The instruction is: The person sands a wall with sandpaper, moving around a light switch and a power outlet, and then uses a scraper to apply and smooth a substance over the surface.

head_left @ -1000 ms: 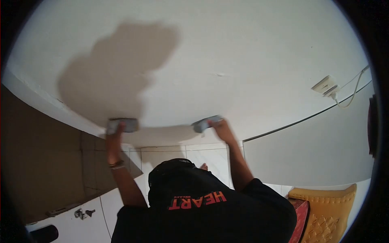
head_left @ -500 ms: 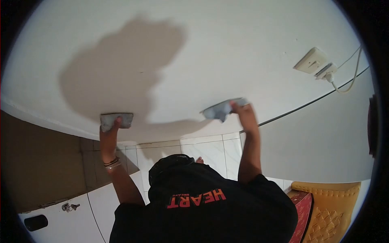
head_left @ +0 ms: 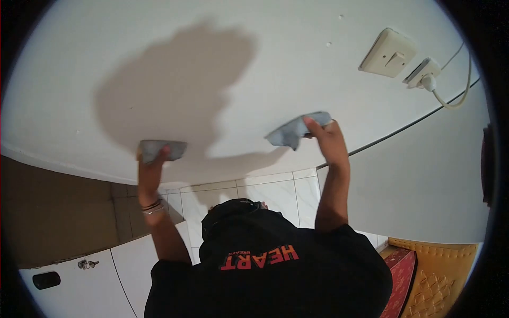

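Against the white wall [head_left: 297, 69], my left hand [head_left: 152, 172] presses a small grey folded cloth [head_left: 154, 151], thumb across its face. Bracelets circle that wrist. Farther right, my right hand [head_left: 330, 142] pinches a grey-blue cloth [head_left: 291, 131], its thumb on the near side and one corner hanging down. This second cloth lies slanted along the wall, its right end higher. Most of the fingers behind both cloths are hidden. The cloths' undersides cannot be seen.
A light switch [head_left: 391, 53] and a socket with a plugged-in white cable [head_left: 448, 105] are at upper right. A grey panel [head_left: 424, 175] adjoins the wall. White cabinet doors with keys [head_left: 88, 264] stand lower left, a yellow padded seat [head_left: 432, 275] lower right. Floor tiles [head_left: 270, 196] show below.
Both hands have slid rightward along the wall with their cloths. The view has shifted too, so the switch and socket appear nearer and farther left.
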Tool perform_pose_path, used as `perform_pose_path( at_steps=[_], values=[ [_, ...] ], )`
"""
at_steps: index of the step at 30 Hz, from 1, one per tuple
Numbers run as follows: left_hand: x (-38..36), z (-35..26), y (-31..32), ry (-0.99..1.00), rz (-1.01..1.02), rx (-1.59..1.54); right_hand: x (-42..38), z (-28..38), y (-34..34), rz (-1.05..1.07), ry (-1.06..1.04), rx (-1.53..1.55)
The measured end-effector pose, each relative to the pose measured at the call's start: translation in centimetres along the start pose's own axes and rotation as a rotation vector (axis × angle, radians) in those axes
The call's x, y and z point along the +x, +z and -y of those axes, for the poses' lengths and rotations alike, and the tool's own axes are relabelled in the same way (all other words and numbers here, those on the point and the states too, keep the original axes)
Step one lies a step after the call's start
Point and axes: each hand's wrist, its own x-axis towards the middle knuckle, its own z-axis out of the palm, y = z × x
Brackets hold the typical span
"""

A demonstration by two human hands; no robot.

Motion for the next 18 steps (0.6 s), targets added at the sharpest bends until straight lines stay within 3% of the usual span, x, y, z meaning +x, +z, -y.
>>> perform_pose_path(
  at_steps=[1, 2, 3, 4, 5, 6, 8, 9, 10, 12, 14, 15, 16, 17, 18],
  values=[
    [1.3, 5.8, 0.5, 0.232, 0.050, 0.393, 0.1, 0.4, 1.1, 0.016, -0.051, 0.014],
    [2.8, 11.3, 0.8, 0.465, 0.099, 0.788, 0.3, 0.2, 3.5, 0.095, 0.032, -0.122],
    [2.3, 7.5, 4.2, 0.207, 0.135, 0.524, 1.1, -1.9, 6.1, 0.211, 0.022, -0.295],
    [1.4, 3.7, 7.6, -0.051, 0.165, 0.252, 0.5, -2.8, 9.4, 0.004, -0.036, -0.231],
    [1.3, 5.0, 7.2, -0.053, 0.160, 0.254, 0.6, -3.7, 10.3, 0.167, -0.072, -0.192],
    [1.5, 7.3, 6.4, -0.034, 0.092, 0.287, 0.8, -6.0, 9.9, 0.170, -0.076, -0.190],
    [0.9, 6.7, 3.2, -0.055, -0.097, 0.240, 1.1, -10.7, 6.9, 0.009, -0.203, -0.336],
    [1.3, 7.4, -0.2, -0.119, -0.121, 0.167, 0.7, -9.3, 4.3, 0.030, -0.082, -0.228],
    [0.4, 3.8, -1.5, -0.110, -0.121, 0.092, 0.7, -6.5, 2.1, 0.050, 0.036, -0.121],
    [-0.1, 0.6, -1.6, 0.001, -0.112, 0.043, 0.6, -2.9, 1.2, -0.007, 0.032, 0.108],
    [-0.1, -0.5, 0.3, -0.030, -0.016, 0.047, 0.7, -1.1, 4.0, 0.028, -0.114, -0.042],
    [1.7, 6.2, 0.8, 0.036, -0.070, 0.291, 0.4, -0.4, 6.9, 0.016, -0.096, -0.068],
    [3.4, 12.7, 1.3, 0.104, -0.127, 0.534, 0.7, -1.6, 9.5, 0.137, -0.125, -0.125],
    [2.8, 10.7, 1.7, 0.106, -0.133, 0.531, 0.6, -1.5, 11.9, 0.163, -0.041, -0.248],
    [1.8, 6.6, 2.8, 0.022, -0.014, 0.403, 1.2, -5.2, 13.5, 0.164, -0.074, -0.271]
  ],
)
